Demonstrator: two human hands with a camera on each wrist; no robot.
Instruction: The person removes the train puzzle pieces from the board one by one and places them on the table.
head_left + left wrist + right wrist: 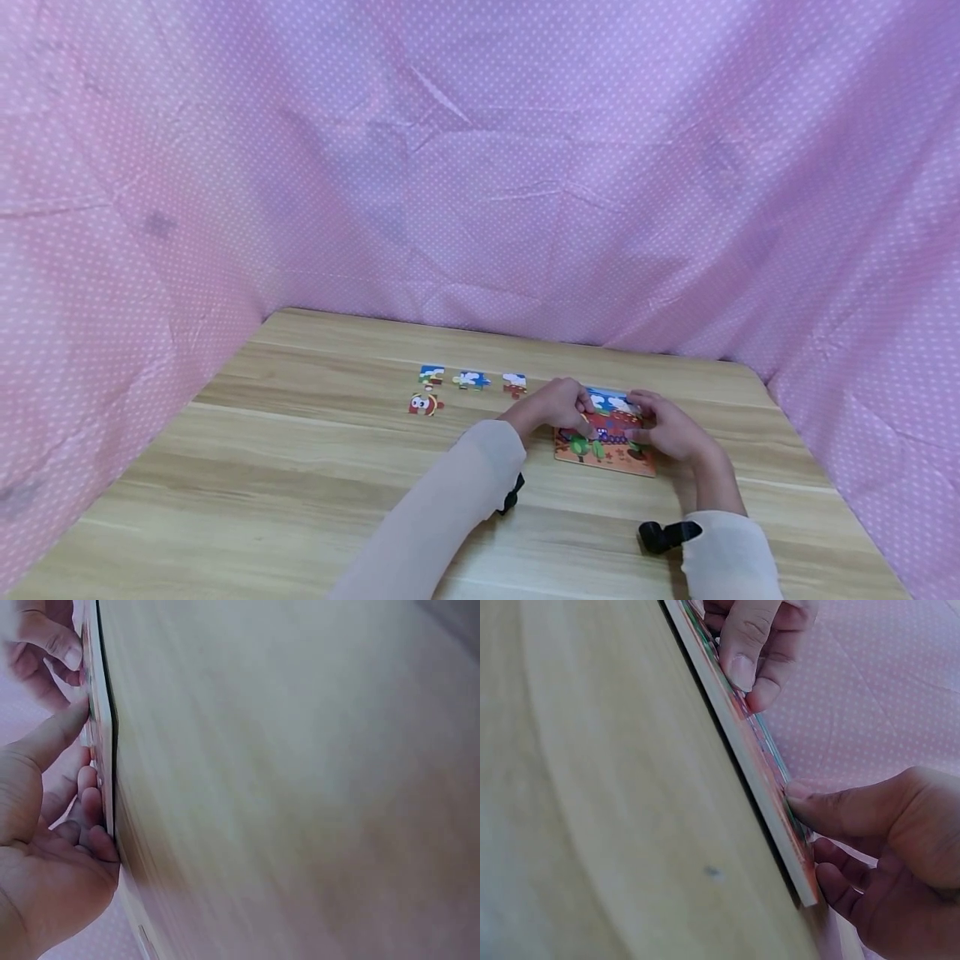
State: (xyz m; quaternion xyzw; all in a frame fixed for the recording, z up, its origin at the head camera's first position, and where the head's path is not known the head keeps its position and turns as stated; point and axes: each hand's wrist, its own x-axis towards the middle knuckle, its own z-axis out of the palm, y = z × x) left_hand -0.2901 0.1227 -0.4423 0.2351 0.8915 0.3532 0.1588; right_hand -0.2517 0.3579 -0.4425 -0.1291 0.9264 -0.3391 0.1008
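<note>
A colourful jigsaw puzzle (617,463) in a flat tray lies on the table between both hands. Sky, clouds, a purple vehicle and green plants are printed on it. My left hand (557,405) is at its left side, thumb on the picture and fingers curled by the edge; in the left wrist view the thumb (64,735) touches the surface. At the right side my right hand (670,427) grips the puzzle, its thumb (832,812) on top and other fingers curled against the edge. The hands cover parts of the picture.
Several loose jigsaw pieces lie left of the puzzle: a cloud piece (472,381), a red-and-white piece (514,383), a blue-and-yellow piece (431,375) and one with a cartoon face (423,405). Pink dotted cloth (480,208) hangs around the wooden table (262,458).
</note>
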